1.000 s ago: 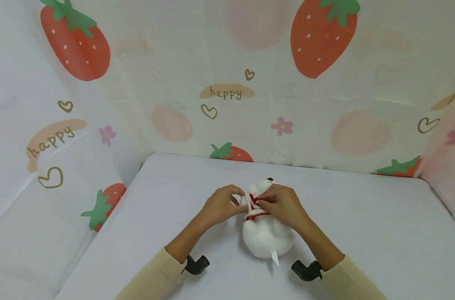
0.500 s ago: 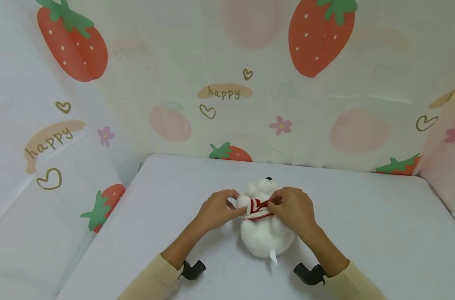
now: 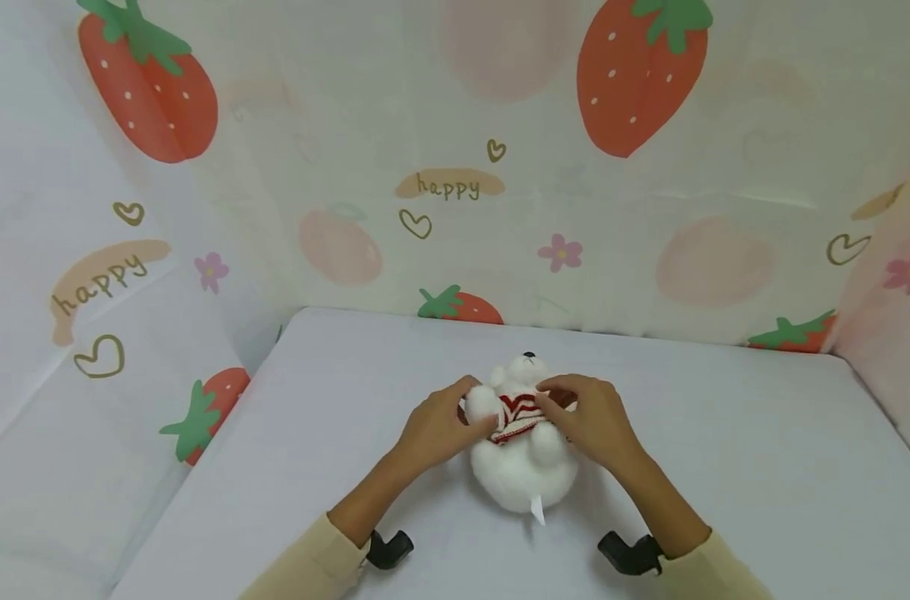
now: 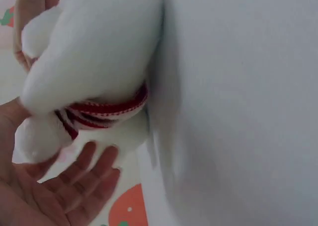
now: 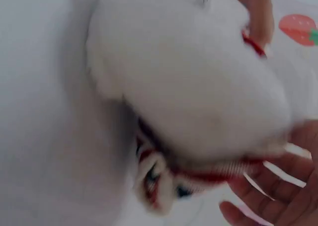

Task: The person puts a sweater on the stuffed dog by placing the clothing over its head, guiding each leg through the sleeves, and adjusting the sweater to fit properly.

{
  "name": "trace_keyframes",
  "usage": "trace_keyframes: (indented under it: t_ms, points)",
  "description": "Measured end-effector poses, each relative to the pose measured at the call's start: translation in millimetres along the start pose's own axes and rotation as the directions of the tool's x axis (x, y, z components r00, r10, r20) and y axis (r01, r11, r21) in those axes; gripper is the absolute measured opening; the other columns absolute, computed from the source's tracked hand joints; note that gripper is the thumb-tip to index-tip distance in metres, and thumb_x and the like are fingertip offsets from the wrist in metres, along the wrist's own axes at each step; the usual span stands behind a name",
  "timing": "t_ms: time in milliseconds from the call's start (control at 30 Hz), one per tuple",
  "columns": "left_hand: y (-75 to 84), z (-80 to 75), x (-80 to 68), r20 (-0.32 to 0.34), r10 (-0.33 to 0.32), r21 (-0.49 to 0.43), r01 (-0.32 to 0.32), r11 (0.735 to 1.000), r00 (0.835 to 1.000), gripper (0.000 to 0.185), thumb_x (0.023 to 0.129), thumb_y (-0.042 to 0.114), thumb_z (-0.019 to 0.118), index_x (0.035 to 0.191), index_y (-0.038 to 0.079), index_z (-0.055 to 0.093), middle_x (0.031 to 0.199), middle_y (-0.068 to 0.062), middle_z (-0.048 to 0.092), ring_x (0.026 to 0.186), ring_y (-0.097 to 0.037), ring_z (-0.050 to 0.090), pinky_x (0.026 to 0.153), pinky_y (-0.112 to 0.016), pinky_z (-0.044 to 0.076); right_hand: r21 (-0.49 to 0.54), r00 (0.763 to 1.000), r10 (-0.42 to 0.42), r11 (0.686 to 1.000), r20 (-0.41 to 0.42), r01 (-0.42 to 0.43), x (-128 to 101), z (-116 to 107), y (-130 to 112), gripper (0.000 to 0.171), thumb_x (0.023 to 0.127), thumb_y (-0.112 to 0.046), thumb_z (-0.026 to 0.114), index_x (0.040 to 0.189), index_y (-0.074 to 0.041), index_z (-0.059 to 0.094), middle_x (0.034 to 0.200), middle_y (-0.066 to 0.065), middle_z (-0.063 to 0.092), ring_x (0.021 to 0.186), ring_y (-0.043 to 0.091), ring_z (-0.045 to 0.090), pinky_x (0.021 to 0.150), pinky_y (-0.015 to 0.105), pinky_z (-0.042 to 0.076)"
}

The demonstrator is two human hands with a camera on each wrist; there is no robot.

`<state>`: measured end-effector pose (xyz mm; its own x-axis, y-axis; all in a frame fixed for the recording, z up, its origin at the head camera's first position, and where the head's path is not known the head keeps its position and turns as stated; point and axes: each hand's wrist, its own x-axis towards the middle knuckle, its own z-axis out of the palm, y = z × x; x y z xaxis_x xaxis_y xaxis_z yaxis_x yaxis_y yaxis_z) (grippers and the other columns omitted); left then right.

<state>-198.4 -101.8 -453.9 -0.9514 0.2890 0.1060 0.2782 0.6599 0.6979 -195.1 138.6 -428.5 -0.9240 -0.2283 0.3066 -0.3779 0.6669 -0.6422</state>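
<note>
A white plush bear (image 3: pixel 522 479) lies on its back on the white table (image 3: pixel 725 467), head pointing away from me. It wears a red-and-white knitted sweater (image 3: pixel 517 414) round its chest, with both paws sticking out. My left hand (image 3: pixel 436 425) holds the bear's left side, thumb in front and fingers behind its paw. My right hand (image 3: pixel 593 421) pinches the sweater's right edge. In the left wrist view, the bear (image 4: pixel 94 52), the sweater hem (image 4: pixel 107 109) and my left fingers (image 4: pixel 74 181) fill the frame. The right wrist view is blurred, showing the bear (image 5: pixel 189 87) and my right fingers (image 5: pixel 283 196).
Strawberry-print backdrop sheets (image 3: pixel 455 192) close off the table at the back, left and right. Black wrist mounts (image 3: pixel 390 550) (image 3: pixel 631 554) sit under my forearms near the front edge. Bare tabletop stretches to either side of the bear.
The sweater has come down over the bear's chest and both paws now poke out. My hands moved apart from its middle to its two sides, and the bear shifted slightly left.
</note>
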Motion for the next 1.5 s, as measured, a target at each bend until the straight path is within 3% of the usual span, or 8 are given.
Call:
trace_keyframes:
  t_ms: [100,200,367,533,700,900,1267,1500]
  points:
    - [1.5,-0.5,-4.6,-0.018,0.108,0.004,-0.108,0.994,0.994,0.037,0.094,0.033,0.068,0.128,0.026,0.058,0.119,0.007,0.065,0.106,-0.014,0.063,0.085,-0.041,0.054,0.049,0.999,-0.012,0.999,0.038,0.010,-6,-9,7,0.019,0.092,-0.018,0.077,0.108,-0.009,0.077,0.092,-0.002,0.073,0.087,0.017,0.067,0.078,0.044,0.056]
    - [4.7,0.0,-8.8,0.000,0.185,0.030,-0.184,0.982,0.983,0.040,0.098,0.043,0.065,0.134,0.028,0.056,0.131,0.010,0.058,0.123,-0.013,0.058,0.099,-0.045,0.049,0.053,0.998,-0.027,0.998,0.059,0.024,-12,-16,10,0.016,0.091,-0.017,0.078,0.106,-0.011,0.078,0.095,-0.005,0.073,0.087,0.014,0.066,0.082,0.042,0.057]
    - [15.0,-0.3,-13.3,0.001,0.250,0.110,-0.248,0.962,0.968,0.065,0.087,0.065,0.069,0.138,0.028,0.056,0.133,0.011,0.055,0.118,-0.011,0.060,0.089,-0.040,0.055,-0.017,0.998,-0.067,0.998,0.020,0.068,-22,-25,5,0.009,0.090,-0.012,0.076,0.099,-0.013,0.078,0.082,-0.010,0.067,0.072,0.009,0.059,0.065,0.031,0.053]
    - [22.4,-1.8,-13.1,-0.022,0.317,0.178,-0.308,0.935,0.948,0.075,0.082,0.063,0.076,0.141,0.022,0.055,0.134,0.006,0.058,0.116,-0.010,0.057,0.086,-0.035,0.055,-0.117,0.998,-0.041,0.992,0.036,0.045,-28,-24,-2,0.005,0.088,-0.014,0.076,0.092,-0.018,0.076,0.066,-0.016,0.058,0.059,0.005,0.050,0.051,0.026,0.041]
    - [24.4,-2.2,-11.8,-0.019,0.320,0.162,-0.313,0.936,0.947,0.075,0.081,0.059,0.079,0.142,0.023,0.054,0.135,0.007,0.059,0.119,-0.012,0.055,0.088,-0.036,0.055,-0.134,0.997,-0.031,0.990,0.066,0.039,-25,-9,-6,0.010,0.089,-0.022,0.079,0.096,-0.017,0.075,0.068,-0.014,0.060,0.058,0.003,0.050,0.051,0.025,0.042]
    - [25.3,1.1,-10.5,-0.012,0.324,0.164,-0.317,0.934,0.946,0.072,0.083,0.059,0.077,0.141,0.023,0.055,0.134,0.007,0.060,0.117,-0.012,0.055,0.087,-0.034,0.055,-0.110,0.999,-0.024,0.994,-0.033,0.020,-21,6,-5,0.009,0.090,-0.012,0.074,0.099,-0.008,0.075,0.064,-0.006,0.062,0.051,0.006,0.046,0.045,0.025,0.038]
    - [30.9,3.6,-13.1,-0.049,0.291,0.200,-0.276,0.940,0.956,0.070,0.083,0.056,0.079,0.139,0.022,0.057,0.127,0.004,0.063,0.110,-0.013,0.058,0.081,-0.033,0.056,-0.187,0.995,0.035,0.981,-0.089,-0.051,-25,12,1,0.013,0.084,-0.013,0.073,0.080,-0.013,0.061,0.068,-0.004,0.062,0.054,0.010,0.047,0.048,0.029,0.038]
    - [32.8,6.4,-13.4,-0.066,0.296,0.241,-0.273,0.931,0.953,0.069,0.082,0.055,0.080,0.137,0.021,0.058,0.120,0.005,0.065,0.103,-0.012,0.059,0.073,-0.030,0.054,-0.259,0.988,0.071,0.960,-0.138,-0.105,-26,6,3,0.016,0.080,0.004,0.070,0.094,-0.004,0.067,0.077,0.008,0.068,0.054,0.015,0.049,0.046,0.029,0.039]
